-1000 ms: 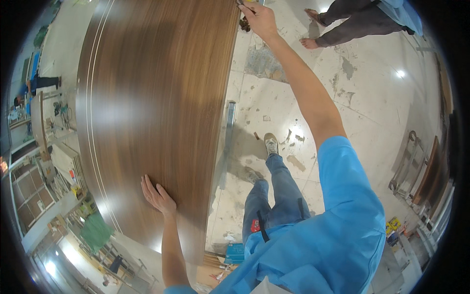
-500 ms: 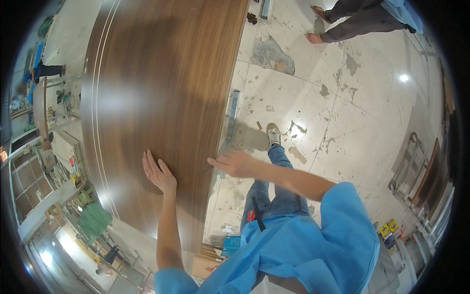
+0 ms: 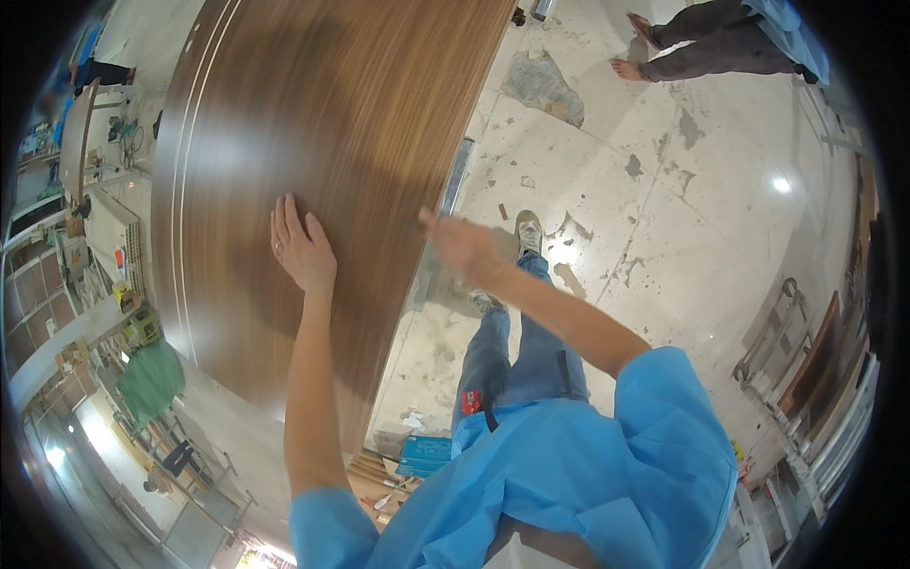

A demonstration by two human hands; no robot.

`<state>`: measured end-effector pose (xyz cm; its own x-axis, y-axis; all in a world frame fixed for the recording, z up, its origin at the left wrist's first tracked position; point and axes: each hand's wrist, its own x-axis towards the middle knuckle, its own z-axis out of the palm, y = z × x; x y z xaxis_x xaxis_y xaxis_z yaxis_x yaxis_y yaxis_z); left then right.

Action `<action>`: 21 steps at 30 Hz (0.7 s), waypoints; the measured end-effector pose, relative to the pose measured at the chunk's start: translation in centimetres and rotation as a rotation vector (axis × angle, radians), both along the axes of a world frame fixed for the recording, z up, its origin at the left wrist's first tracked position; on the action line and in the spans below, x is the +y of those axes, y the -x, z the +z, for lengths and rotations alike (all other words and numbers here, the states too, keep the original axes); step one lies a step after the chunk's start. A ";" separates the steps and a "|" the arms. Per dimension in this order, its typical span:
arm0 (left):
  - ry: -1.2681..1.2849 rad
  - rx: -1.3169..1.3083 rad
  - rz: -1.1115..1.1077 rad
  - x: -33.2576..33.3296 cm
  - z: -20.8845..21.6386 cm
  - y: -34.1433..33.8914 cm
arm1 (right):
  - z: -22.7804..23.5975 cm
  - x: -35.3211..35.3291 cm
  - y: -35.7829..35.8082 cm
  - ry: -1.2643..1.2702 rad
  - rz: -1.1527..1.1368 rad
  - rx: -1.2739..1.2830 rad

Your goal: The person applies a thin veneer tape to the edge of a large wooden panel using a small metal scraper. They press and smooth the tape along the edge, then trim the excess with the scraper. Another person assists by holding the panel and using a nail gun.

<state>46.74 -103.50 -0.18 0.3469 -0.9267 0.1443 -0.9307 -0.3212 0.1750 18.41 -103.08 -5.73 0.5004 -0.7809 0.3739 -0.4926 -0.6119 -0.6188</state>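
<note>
A long brown wood-grain panel [image 3: 379,123], with two pale parallel lines along its left side, lies in front of me. My left hand [image 3: 305,251] rests flat on its surface, fingers stretched forward and slightly spread, with a ring on one finger. At the panel's right edge is my right hand [image 3: 466,248], smeared by motion. One digit points toward the edge; the other fingers look curled, and whether anything small is between them cannot be made out.
A metal bar [image 3: 456,175] shows beside the panel's right edge. Below it, near my legs, lies a blue box [image 3: 424,456]. Another person's legs [image 3: 706,49] stand at the upper right on the patchy pale floor [image 3: 607,190]. A green cloth [image 3: 152,379] is at the left.
Both hands have moved farther up along the panel, the left still flat on it, the right following the right edge. I have stepped forward; a second shoe now shows.
</note>
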 end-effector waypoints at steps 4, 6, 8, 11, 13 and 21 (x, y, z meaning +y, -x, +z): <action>-0.061 0.093 -0.099 3.1 0.2 -2.3 | -0.2 1.1 0.5 -0.096 0.278 0.259; -0.130 0.054 -0.136 7.6 1.2 -4.6 | -0.9 -5.8 1.7 0.165 -0.025 0.164; -0.107 0.040 -0.073 12.6 2.0 -6.6 | -1.0 -11.6 3.7 0.087 -0.310 0.052; -0.085 0.002 0.017 16.3 1.5 -8.6 | -1.6 -10.1 2.3 0.136 -0.319 0.073; -0.073 0.003 0.040 17.5 1.0 -9.2 | -1.7 -2.5 -1.1 0.201 -0.284 0.028; -0.060 -0.027 0.057 17.2 1.1 -8.9 | 3.0 2.0 -1.5 0.097 0.062 0.243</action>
